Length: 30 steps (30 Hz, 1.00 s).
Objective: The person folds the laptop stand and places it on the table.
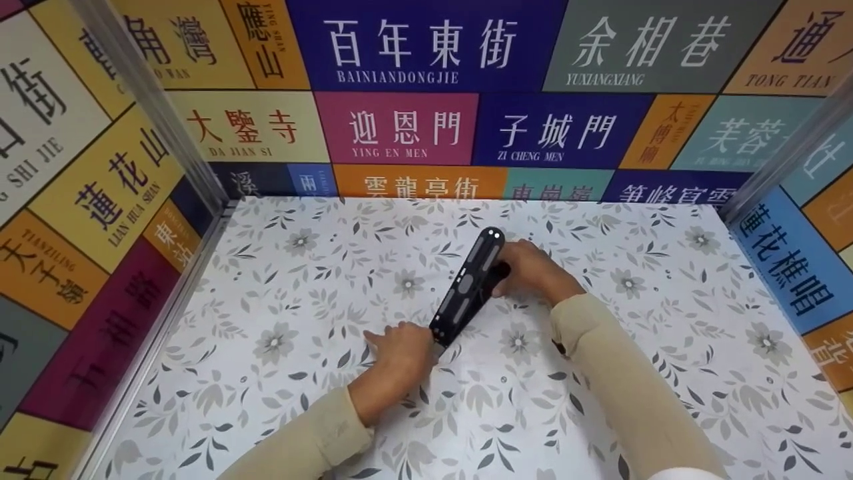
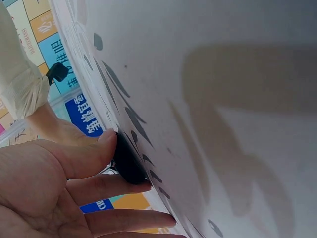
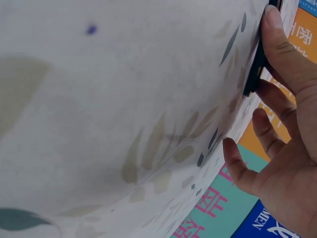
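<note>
A long black stapler (image 1: 465, 283) lies slantwise over the middle of the floral tabletop, its slotted underside with grey pads facing the head camera. Its near end has a small metal part beside my left hand (image 1: 401, 353). In the left wrist view, my left thumb and index finger pinch the stapler's dark end (image 2: 130, 161), the other fingers stretched along the table. My right hand (image 1: 533, 270) grips the far part from the right. The right wrist view has the right hand's thumb (image 3: 280, 44) and index finger on the stapler's edge (image 3: 256, 69), with the remaining fingers loosely bent.
The tabletop (image 1: 320, 400) carries a pattern of grey leaves and flowers. Upright panels with coloured Chinese street signs (image 1: 400, 127) border it at the back and both sides. Clear corner posts (image 1: 193, 147) stand where panels meet. A dark strap (image 2: 59, 73) shows at the right sleeve.
</note>
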Motion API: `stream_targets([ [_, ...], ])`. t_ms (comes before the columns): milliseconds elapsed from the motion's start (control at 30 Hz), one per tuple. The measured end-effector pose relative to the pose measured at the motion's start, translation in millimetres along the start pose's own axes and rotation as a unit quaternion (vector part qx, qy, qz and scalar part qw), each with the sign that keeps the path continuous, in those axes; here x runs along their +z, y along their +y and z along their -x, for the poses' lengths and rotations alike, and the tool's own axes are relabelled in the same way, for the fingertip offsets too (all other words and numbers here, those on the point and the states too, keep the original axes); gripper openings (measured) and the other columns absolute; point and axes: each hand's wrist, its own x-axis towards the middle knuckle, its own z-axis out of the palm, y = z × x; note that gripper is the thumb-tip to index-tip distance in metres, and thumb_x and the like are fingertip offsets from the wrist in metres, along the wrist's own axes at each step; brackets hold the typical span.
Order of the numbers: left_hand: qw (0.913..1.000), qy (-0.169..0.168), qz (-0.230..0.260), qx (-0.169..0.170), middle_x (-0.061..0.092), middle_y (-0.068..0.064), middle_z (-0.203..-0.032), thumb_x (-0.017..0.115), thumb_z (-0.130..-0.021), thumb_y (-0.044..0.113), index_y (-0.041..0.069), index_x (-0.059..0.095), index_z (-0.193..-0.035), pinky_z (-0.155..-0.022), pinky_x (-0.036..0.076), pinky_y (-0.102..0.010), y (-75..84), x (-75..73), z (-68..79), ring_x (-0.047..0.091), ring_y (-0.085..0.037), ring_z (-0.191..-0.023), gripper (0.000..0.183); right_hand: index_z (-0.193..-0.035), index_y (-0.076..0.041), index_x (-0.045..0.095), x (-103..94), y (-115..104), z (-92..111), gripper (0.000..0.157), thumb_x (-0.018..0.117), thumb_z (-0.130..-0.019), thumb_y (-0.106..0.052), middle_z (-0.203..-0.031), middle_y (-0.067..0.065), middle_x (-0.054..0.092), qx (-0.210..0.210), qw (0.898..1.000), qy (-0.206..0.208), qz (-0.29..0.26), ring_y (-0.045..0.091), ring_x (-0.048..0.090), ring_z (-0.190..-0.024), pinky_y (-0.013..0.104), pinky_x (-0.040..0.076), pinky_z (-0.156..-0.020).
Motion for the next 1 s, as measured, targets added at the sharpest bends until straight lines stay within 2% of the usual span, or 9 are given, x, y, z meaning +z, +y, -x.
stream_targets([
  [100, 1.0, -0.007, -0.003, 0.001, 0.073, -0.017, -0.112, 0.08, -0.084, 0.031, 0.008, 0.077, -0.096, -0.103, 0.032, -0.083, -3.5, -1.3, -2.2, 0.067, -0.044, -0.108, 0.027, -0.114, -0.022, 0.074, 2.2, 0, 6, 0.048, 0.095, -0.071, -0.026, -0.118, -0.001, 0.069, 0.004, 1.0, 0.011, -0.001, 0.026, 0.052, -0.116, 0.049, 0.044, -0.108],
  [233, 0.9999, -0.001, -0.016, -0.001, 0.071, -0.016, -0.112, 0.08, -0.085, 0.034, 0.008, 0.076, -0.099, -0.103, 0.031, -0.083, -7.6, -2.3, -4.0, 0.066, -0.044, -0.11, 0.03, -0.11, -0.018, 0.075, 4.9, 1, 15, 0.043, 0.094, -0.072, -0.028, -0.11, 0.0, 0.07, 0.003, 1.0, 0.027, 0.007, 0.024, 0.057, -0.109, 0.047, 0.047, -0.102],
  [400, 1.0, 0.0, -0.008, -0.004, 0.071, -0.015, -0.112, 0.08, -0.085, 0.034, 0.009, 0.076, -0.099, -0.102, 0.032, -0.083, -15.4, -5.9, -8.3, 0.064, -0.045, -0.109, 0.028, -0.106, -0.012, 0.077, 7.3, 5, 23, 0.046, 0.095, -0.07, -0.032, -0.102, 0.005, 0.073, -0.02, 0.998, 0.053, 0.028, 0.025, 0.061, -0.095, 0.045, 0.05, -0.092],
  [633, 0.9996, -0.005, 0.027, -0.008, 0.072, -0.014, -0.113, 0.079, -0.087, 0.034, 0.019, 0.076, -0.088, -0.101, 0.031, -0.084, -35.1, -13.3, -26.1, 0.064, -0.048, -0.111, 0.015, -0.105, -0.009, 0.077, 12.9, 6, 36, 0.044, 0.094, -0.071, -0.032, -0.101, 0.01, 0.072, -0.011, 0.998, 0.068, 0.009, 0.027, 0.062, -0.094, 0.045, 0.052, -0.087],
  [833, 0.9991, -0.006, 0.041, 0.011, 0.072, -0.014, -0.112, 0.076, -0.09, 0.028, 0.023, 0.071, -0.083, -0.096, 0.031, -0.088, -48.6, -19.2, -41.1, 0.063, -0.051, -0.112, 0.009, -0.105, -0.004, 0.078, 12.4, 8, 49, 0.038, 0.09, -0.077, -0.026, -0.1, 0.012, 0.076, -0.026, 0.997, 0.066, 0.016, 0.03, 0.066, -0.096, 0.049, 0.052, -0.09],
  [933, 0.9987, -0.008, 0.049, 0.011, 0.072, -0.016, -0.118, 0.076, -0.09, 0.026, 0.023, 0.076, -0.094, -0.096, 0.03, -0.089, -53.0, -22.7, -50.3, 0.06, -0.054, -0.116, 0.005, -0.105, -0.003, 0.079, 11.9, 7, 57, 0.036, 0.089, -0.078, -0.024, -0.1, 0.012, 0.077, -0.041, 0.997, 0.064, 0.026, 0.032, 0.067, -0.098, 0.05, 0.052, -0.092],
  [1000, 0.9984, -0.014, 0.055, 0.007, 0.07, -0.017, -0.124, 0.078, -0.088, 0.026, 0.026, 0.078, -0.108, -0.098, 0.028, -0.089, -55.0, -25.9, -56.6, 0.058, -0.056, -0.121, 0.02, -0.105, -0.002, 0.079, 13.1, 7, 62, 0.035, 0.088, -0.079, -0.024, -0.1, 0.013, 0.077, -0.046, 0.996, 0.064, 0.029, 0.034, 0.067, -0.1, 0.051, 0.052, -0.093],
])
